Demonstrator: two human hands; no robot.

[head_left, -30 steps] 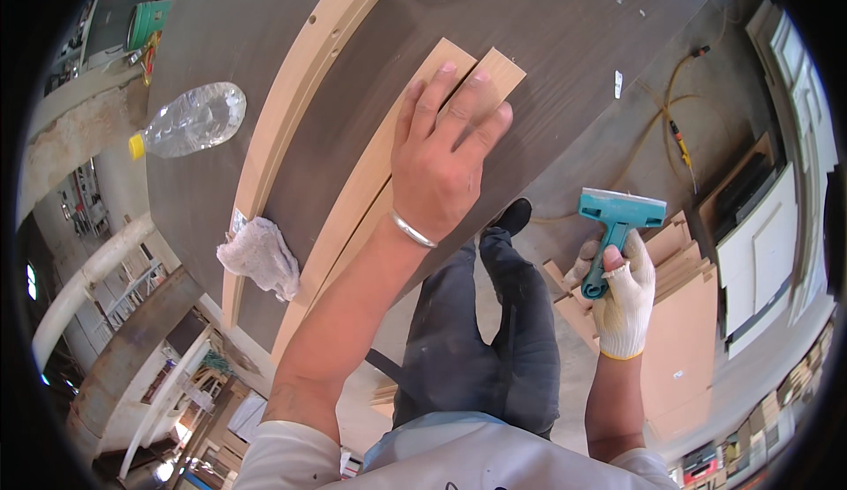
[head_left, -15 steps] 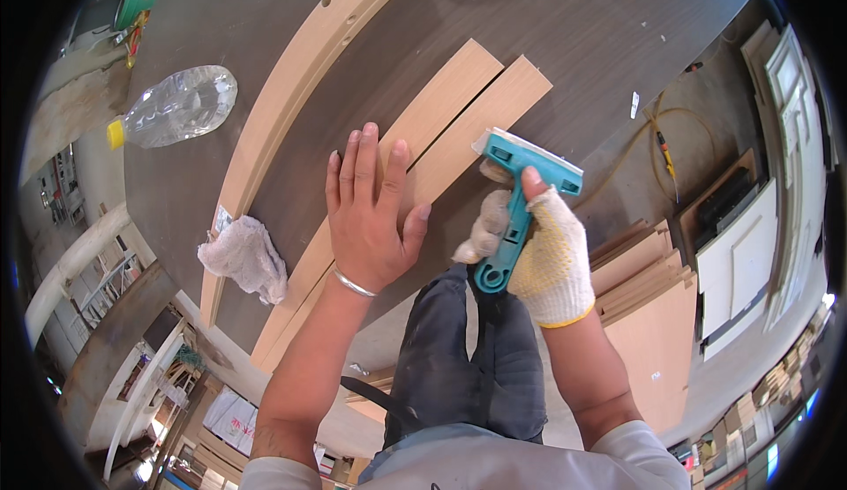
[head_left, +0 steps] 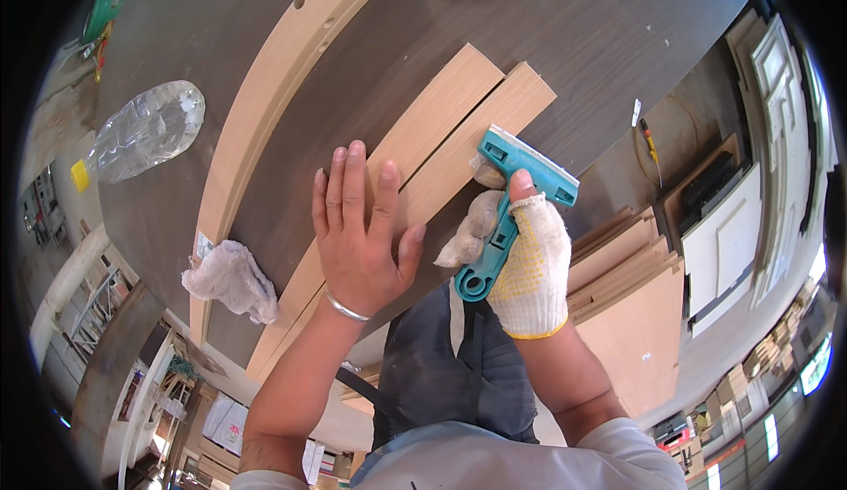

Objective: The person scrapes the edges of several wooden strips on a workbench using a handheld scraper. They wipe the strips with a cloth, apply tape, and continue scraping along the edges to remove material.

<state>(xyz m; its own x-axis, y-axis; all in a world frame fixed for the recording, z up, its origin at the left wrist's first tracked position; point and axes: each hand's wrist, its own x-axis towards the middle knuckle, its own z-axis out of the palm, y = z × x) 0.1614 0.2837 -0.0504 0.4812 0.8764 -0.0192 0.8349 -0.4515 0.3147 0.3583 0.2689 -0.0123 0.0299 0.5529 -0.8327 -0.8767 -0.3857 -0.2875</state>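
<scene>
1. A dark grey wood-grain tabletop (head_left: 565, 22) carries the work; around it is a workshop, with stacked light boards (head_left: 631, 269) and white panelled doors (head_left: 737, 234) to the right of the right hand, and a yellow-handled tool (head_left: 650, 144) lying beyond that hand.
2. The left hand (head_left: 362, 230) is bare, spread wide and flat, with a thin bracelet at the wrist; its palm and fingers press on the near of two pale wooden strips (head_left: 441, 115) that lie side by side, slanting away from the hands.
3. The right hand (head_left: 528, 256) wears a white knit glove with yellow dots; it is closed around the handle of a teal scraper (head_left: 520, 194), whose wide blade head rests on the edge of the second strip, just right of the left hand.
4. Left of the left hand lie a crumpled white rag (head_left: 228, 280), a long curved pale board (head_left: 282, 93) and, farther off, a clear plastic bottle (head_left: 141, 133) with a yellow cap on its side.
5. Half a second earlier the scraper was held a little lower and nearer the body; its blade now sits farther up the strip; the left hand has kept its flat press, shifted slightly along the strips.
</scene>
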